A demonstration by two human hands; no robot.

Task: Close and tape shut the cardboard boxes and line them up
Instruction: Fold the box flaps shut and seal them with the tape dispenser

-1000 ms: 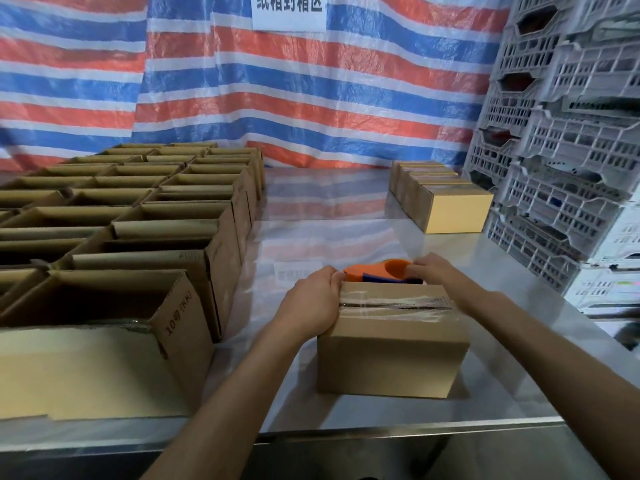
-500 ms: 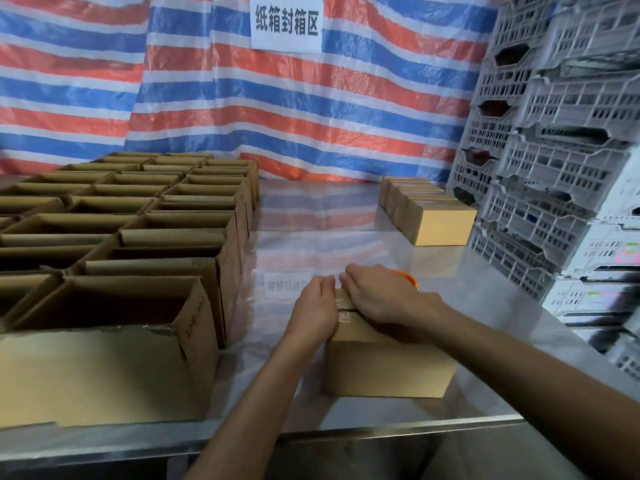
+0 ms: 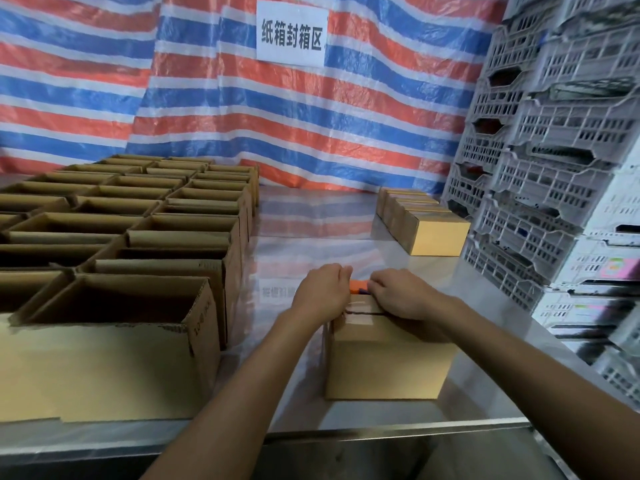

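Right hand (image 3: 403, 296) has slid back along seam; both hands flat, close together on box (image 3: 388, 362), left hand (image 3: 322, 292) steadying, pressing tape down.

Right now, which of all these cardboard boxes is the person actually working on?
The closed box under both hands, alone at the table's near edge. The left-side boxes stand open; the sealed row sits untouched farther back.

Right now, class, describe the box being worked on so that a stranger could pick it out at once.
Start at the shiny steel table in front of the striped tarp. Open boxes fill its left side and a row of closed boxes runs along the right. The box being worked on stands alone near the front edge, the only one with both hands, left hand and right hand, on its taped top.
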